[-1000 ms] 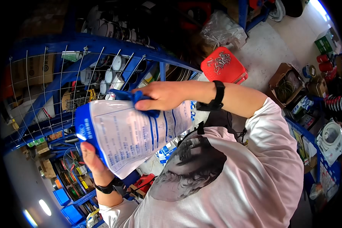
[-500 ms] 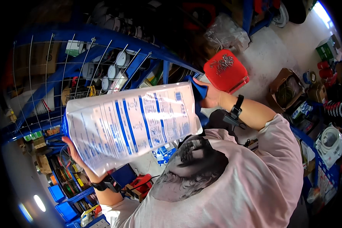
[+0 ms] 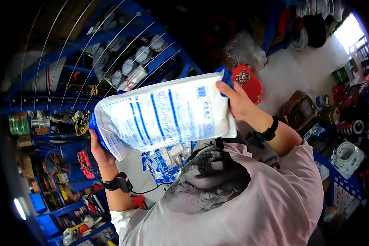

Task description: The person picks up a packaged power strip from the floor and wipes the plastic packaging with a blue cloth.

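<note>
A large white plastic package with blue stripes and print is held up in front of my chest, tilted with its right end higher. My right hand grips the blue upper corner of the right end, thumb on the near face. At the other end, my left hand supports the blue lower edge; its thumb shows and most fingers are behind the package. Both wrists wear black straps with small devices.
A blue rack with wire grid and round cans stands left. Past my right hand is a red stool with small metal pieces on it. Blue-and-white packets lie below the package. An open cardboard box sits right, near crowded shelves.
The package has shifted slightly right, its right end now higher and overlapping the red stool. My right hand has moved toward its near face; both hands keep hold. The view has turned.
</note>
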Tool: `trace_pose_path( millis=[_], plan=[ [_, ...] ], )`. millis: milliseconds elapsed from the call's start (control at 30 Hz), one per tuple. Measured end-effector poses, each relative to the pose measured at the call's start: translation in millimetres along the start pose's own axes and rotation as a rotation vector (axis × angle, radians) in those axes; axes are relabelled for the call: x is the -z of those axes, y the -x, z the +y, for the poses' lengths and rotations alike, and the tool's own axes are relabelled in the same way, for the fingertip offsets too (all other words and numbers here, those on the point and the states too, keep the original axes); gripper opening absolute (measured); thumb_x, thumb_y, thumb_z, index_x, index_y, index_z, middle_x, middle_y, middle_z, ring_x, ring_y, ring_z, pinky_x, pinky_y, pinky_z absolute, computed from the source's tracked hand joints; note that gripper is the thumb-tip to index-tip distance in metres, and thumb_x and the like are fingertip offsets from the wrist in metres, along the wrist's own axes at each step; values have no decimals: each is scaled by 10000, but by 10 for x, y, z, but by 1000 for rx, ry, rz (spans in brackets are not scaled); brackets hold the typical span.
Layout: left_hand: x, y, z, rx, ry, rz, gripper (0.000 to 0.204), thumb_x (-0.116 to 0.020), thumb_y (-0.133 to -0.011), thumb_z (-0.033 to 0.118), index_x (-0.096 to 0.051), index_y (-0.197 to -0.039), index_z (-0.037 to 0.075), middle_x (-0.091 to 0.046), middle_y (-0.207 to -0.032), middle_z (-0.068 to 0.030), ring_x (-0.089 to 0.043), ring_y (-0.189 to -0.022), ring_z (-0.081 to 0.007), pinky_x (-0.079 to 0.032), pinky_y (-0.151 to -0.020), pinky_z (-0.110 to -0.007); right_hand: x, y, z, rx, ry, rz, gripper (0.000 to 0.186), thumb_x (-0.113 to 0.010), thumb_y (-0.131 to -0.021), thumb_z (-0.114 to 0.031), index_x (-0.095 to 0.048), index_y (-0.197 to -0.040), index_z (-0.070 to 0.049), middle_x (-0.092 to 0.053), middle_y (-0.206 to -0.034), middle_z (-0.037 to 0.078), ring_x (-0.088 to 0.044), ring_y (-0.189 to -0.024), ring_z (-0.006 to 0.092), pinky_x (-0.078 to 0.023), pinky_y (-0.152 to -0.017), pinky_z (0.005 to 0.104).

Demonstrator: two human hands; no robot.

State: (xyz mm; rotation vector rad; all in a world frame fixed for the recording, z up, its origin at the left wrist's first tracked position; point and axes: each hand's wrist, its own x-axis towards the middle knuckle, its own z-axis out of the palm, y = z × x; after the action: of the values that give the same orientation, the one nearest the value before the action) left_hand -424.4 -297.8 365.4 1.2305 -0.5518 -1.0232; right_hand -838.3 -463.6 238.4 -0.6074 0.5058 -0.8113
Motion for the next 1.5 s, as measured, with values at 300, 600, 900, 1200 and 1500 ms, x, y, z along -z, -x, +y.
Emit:
trace_pose_path(
  millis=[300, 600, 900, 1200, 1500],
  plan=[
    [1479, 334, -799, -1, 219, -647, 1268, -505, -676, 949, -184, -1613, 158, -203, -1667, -95, -308, -1476, -362, -284, -1161, -632, -659, 170, 319, -86, -118, 109, 523, -585, -1016, -404, -560, -1344, 3, -687, -1219, 159, -712, -1055, 254, -602, -870, 380],
    [1064, 585, -1038, -131, 269, -417, 600, -549, -1037, 362, -314, -1545, 144, -482, -1496, -60, -509, -1348, -278, -435, -1106, -514, -1472, 89, 961, 92, 157, 150, 458, -491, -1064, -377, -581, -1296, 8, -695, -1195, 145, -703, -1067, 248, -568, -914, 395],
    [1064, 753, -637, -64, 344, -276, 569, -428, -1080, 358, -307, -1476, -33, -592, -1311, -249, -688, -1089, -365, -662, -806, -454, -1936, 254, 1410, 559, 1424, 323, 457, -475, -1049, -271, -444, -1347, 74, -481, -1368, 309, -495, -1206, 499, -399, -1065, 455],
    [882, 715, -777, 21, 295, -180, 488, -526, -1059, 287, -411, -1446, 13, -580, -1339, -150, -674, -1072, -277, -618, -876, -418, -3007, 251, 1971, 808, 1801, -321, 602, -492, -1023, -351, -435, -1362, 143, -362, -1462, 366, -315, -1400, 516, -246, -1188, 544],
    [992, 675, -544, 96, 430, -186, 561, -460, -1068, 404, -374, -1468, 20, -550, -1387, -172, -612, -1212, -314, -574, -963, -481, -2712, 483, 1837, 749, 2091, -484, 440, -703, -758, -135, -695, -1191, -213, -341, -1617, 62, -356, -1457, 364, -334, -1145, 573]
  ],
)
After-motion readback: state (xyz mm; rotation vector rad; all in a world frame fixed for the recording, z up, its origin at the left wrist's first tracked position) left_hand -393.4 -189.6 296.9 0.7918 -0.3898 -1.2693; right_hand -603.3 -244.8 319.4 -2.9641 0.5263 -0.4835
